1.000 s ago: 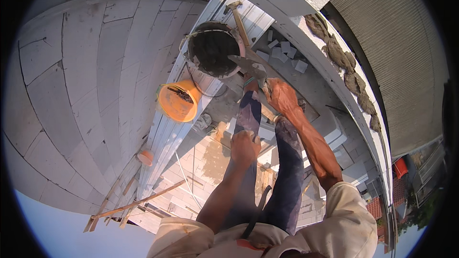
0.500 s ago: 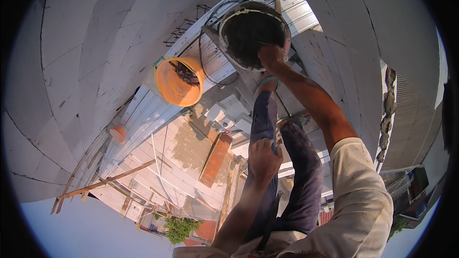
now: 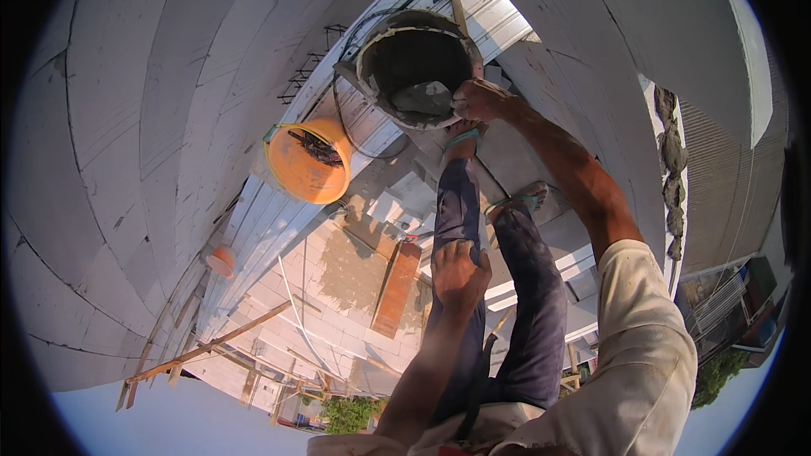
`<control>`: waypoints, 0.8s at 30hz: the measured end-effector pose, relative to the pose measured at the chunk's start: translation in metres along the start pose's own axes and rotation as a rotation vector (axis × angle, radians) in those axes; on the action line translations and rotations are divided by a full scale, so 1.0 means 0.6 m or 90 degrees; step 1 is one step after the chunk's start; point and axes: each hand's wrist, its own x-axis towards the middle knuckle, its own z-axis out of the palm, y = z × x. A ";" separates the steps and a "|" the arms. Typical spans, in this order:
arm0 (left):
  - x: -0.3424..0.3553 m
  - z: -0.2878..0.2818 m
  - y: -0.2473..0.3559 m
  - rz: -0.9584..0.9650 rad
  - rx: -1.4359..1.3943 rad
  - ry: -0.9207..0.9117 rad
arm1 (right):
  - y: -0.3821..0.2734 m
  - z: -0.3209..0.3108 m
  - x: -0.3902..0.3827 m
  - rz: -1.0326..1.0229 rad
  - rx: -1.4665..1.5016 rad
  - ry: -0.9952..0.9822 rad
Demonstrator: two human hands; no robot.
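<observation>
A dark bucket point(image 3: 372, 76) with a mortar-crusted rim stands ahead of my feet, with grey mortar inside. At its near right rim is my right hand point(image 3: 481, 102), its fingers closed. Just left of those fingers, in the bucket, shows a flat grey mortar-coated blade that looks like a trowel point(image 3: 424, 98); its handle is hidden in my grip. My left hand point(image 3: 460, 274) rests on my left trouser leg point(image 3: 459, 207) near the knee, fingers draped over it and holding nothing. A claw hammer point(image 3: 457, 5) leans beside the bucket's far side.
An orange-yellow bucket point(image 3: 306, 176) with dark scraps inside stands to the left. A small orange container point(image 3: 221, 262) is farther left. Below lie a reddish-brown board point(image 3: 396, 291) and a long wooden pole point(image 3: 228, 336). Pale block walls point(image 3: 127, 143) rise on both sides.
My right hand has drawn back from inside the bucket to its near right rim, and the grey blade now shows. My left hand stays on my leg. The view has shifted slightly.
</observation>
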 end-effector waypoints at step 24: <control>-0.013 0.044 0.140 0.136 0.359 -0.072 | -0.013 0.077 -1.202 0.426 -0.118 0.792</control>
